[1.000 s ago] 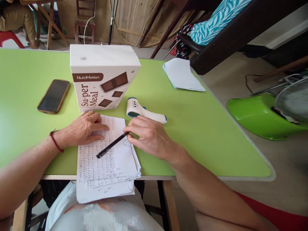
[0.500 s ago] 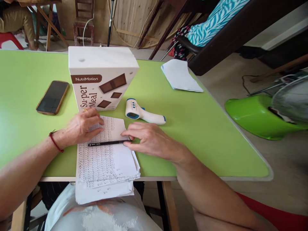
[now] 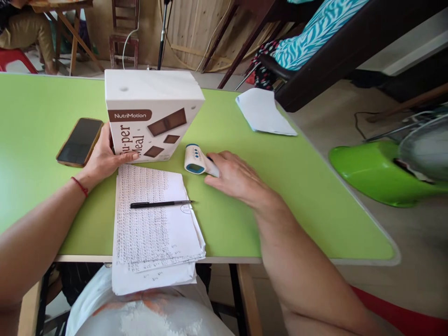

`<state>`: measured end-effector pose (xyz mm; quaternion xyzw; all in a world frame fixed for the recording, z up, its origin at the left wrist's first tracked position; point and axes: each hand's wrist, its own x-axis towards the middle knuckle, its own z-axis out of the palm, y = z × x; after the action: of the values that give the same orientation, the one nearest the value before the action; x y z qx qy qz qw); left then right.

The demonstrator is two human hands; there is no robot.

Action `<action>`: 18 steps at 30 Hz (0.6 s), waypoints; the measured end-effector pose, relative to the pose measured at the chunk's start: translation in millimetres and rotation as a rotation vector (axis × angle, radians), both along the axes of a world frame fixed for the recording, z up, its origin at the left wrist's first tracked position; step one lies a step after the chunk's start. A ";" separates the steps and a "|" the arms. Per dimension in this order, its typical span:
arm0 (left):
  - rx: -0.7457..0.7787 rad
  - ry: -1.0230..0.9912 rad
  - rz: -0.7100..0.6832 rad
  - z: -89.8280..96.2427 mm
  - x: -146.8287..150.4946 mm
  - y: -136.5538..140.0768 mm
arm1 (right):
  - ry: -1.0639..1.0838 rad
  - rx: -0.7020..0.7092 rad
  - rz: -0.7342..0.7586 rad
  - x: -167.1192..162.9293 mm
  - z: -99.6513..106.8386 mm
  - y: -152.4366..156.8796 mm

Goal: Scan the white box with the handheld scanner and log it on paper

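My left hand (image 3: 104, 156) grips the lower left edge of a white NutriMotion box (image 3: 154, 123), its thumb across the front and its other fingers along the side. The box stands upright. My right hand (image 3: 233, 176) is closed over the handle of a white and blue infrared thermometer (image 3: 194, 159), which lies on the table. Its head, with buttons and small screen, points left. Between my forearms lies a stack of handwritten paper sheets (image 3: 175, 233) that overhangs the front table edge. On the top sheet rests a black pen (image 3: 157, 204), untouched.
A phone (image 3: 80, 141) in a brown case lies left of the box on the green table (image 3: 294, 205). Folded white paper (image 3: 264, 112) lies at the back right. Beyond the right edge is a green plastic stool (image 3: 371, 172). Other people sit partly in view at the back.
My left hand has gone from the papers to the box's side. My right hand has let go of the pen and moved right onto the thermometer's handle.
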<state>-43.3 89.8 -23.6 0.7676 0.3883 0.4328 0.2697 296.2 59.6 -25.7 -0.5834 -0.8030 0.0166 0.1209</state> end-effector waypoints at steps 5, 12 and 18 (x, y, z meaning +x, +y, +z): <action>-0.079 -0.161 0.077 -2.2 1.2 0.6 | 0.018 -0.046 -0.056 -7.4 5.2 -0.8; 0.018 -0.173 0.187 29.5 9.8 -23.2 | 0.681 0.268 -0.006 -23.4 27.2 -18.4; -0.279 -0.278 -0.037 43.1 19.0 -50.4 | 1.507 -0.096 0.377 -57.2 57.9 -75.6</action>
<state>-24.3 39.4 19.5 0.6624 0.3896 0.4716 0.4325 239.0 -16.0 32.2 -0.2728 -0.5883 0.4636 0.6038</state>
